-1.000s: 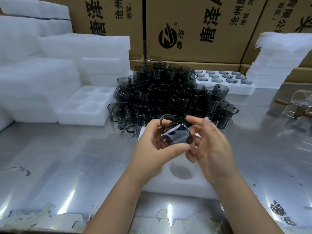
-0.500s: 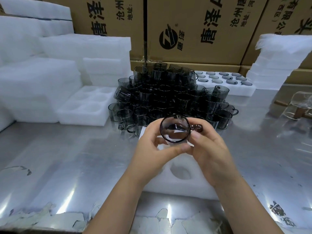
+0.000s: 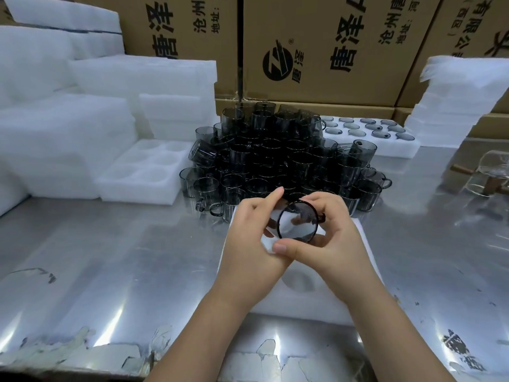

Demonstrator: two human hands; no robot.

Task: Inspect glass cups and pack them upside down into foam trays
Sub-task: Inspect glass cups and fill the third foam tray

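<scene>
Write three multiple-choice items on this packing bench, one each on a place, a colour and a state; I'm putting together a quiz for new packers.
1. Where is the held glass cup?
A. Over the foam tray nearest the person
B. On a shelf
C. In a sink

2. What colour are the cups in the pile?
A. Red
B. Smoky grey
C. Green

3. What state is the held cup in?
A. Broken in pieces
B. Filled with water
C. Whole, gripped by the left hand and the right hand

Answers:
1 A: the white tray shows beneath the hands and the cup.
2 B: the pile reads as dark, see-through grey glass.
3 C: fingers of both hands close round the cup in the air, with one round end facing the camera.
</scene>
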